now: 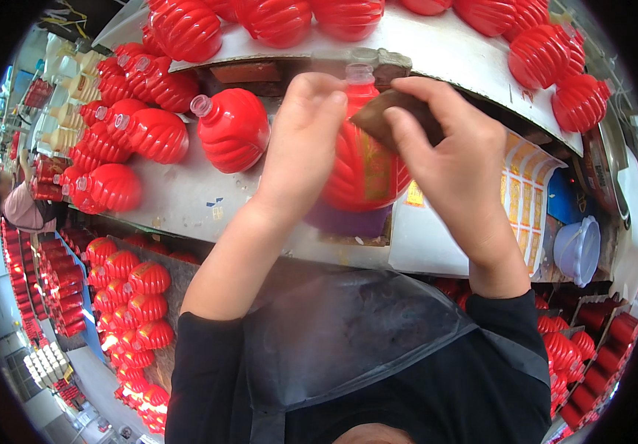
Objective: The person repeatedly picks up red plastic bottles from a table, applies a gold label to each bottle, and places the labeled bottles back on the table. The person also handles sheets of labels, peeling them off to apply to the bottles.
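Observation:
A ribbed red plastic bottle (333, 176) with a clear neck stands upright before me on a purple pad (356, 223). A gold-patterned label (378, 169) lies on its front. My left hand (305, 126) is closed at the bottle's neck and left shoulder, its thumb and forefinger tips close together there. Between the thumb and fingers of my right hand (456, 140) is a dark brown flat piece (382, 115), its pointed corner over the bottle's upper part. This piece hides part of the bottle. Its exact kind is unclear.
More red bottles (234, 129) stand at the left and on the raised white shelf (437, 48) beyond. A sheet of gold labels (530, 185) lies at the right, near a pale blue tub (578, 250). Crowded bottles (148, 307) fill the lower left. Another person (26, 203) is far left.

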Tool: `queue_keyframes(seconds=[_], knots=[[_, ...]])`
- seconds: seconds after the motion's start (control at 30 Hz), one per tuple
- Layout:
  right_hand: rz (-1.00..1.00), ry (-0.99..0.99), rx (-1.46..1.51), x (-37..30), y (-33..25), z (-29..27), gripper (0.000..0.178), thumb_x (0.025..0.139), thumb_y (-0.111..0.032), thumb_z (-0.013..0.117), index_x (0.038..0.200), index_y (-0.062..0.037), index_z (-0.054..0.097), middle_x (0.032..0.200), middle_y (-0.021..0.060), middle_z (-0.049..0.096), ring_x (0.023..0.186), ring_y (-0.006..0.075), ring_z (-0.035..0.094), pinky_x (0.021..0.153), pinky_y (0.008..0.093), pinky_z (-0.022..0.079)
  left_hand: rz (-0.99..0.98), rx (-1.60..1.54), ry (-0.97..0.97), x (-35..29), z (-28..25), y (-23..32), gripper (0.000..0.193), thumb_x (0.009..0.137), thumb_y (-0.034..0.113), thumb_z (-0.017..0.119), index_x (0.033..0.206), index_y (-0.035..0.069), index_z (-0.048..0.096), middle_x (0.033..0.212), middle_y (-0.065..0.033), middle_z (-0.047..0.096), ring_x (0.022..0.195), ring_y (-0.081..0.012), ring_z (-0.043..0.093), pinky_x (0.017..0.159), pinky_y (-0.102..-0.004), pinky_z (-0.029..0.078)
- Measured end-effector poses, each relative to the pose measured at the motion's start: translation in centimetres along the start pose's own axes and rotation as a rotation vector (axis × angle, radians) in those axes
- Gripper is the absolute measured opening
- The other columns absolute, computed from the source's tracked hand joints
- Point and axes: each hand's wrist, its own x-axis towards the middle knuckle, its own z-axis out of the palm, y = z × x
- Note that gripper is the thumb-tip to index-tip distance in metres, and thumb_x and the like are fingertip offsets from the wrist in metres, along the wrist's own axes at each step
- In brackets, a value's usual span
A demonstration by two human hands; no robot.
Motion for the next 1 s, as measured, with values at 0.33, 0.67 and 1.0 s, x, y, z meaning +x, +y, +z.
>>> queue_keyframes(seconds=[0.33,0.67,1.0], knots=[[0.179,-0.011,-0.017,-1.4,1.7,-1.3,0.026,0.090,-0.008,0.076,0.115,-0.0002,0.075,0.096,0.0168,0.078,0.085,0.0194,0.077,0.079,0.0310,0.059,0.123,0.445,-0.144,1.7,-0.2,1.9,0.037,0.095,0.019,0.074,0.123,-0.005,0.067,0.112,-0.0110,0.073,0.105,-0.0164,0.069,0.093,-0.0315,0.055],[0.116,0.039,0.142,-2.4,4.3,0.7,0.036,0.102,-0.005,0.066,0.138,0.0016,0.064,0.127,0.0107,0.071,0.109,0.0158,0.067,0.097,0.0273,0.053,0.580,0.606,0.125,-8.6,-4.7,4.1,0.027,0.082,0.019,0.081,0.103,0.007,0.069,0.098,-0.0099,0.071,0.089,-0.0289,0.069,0.080,-0.0398,0.054],[0.535,-0.540,1.071,3.9,6.4,6.0,0.027,0.107,-0.019,0.054,0.123,-0.0001,0.064,0.125,0.0121,0.068,0.096,0.0111,0.068,0.075,0.0227,0.053,0.186,0.533,1.171,-36.4,-21.5,6.7,0.024,0.094,-0.002,0.070,0.118,-0.002,0.065,0.108,-0.0099,0.074,0.102,-0.0149,0.071,0.093,-0.0291,0.057]])
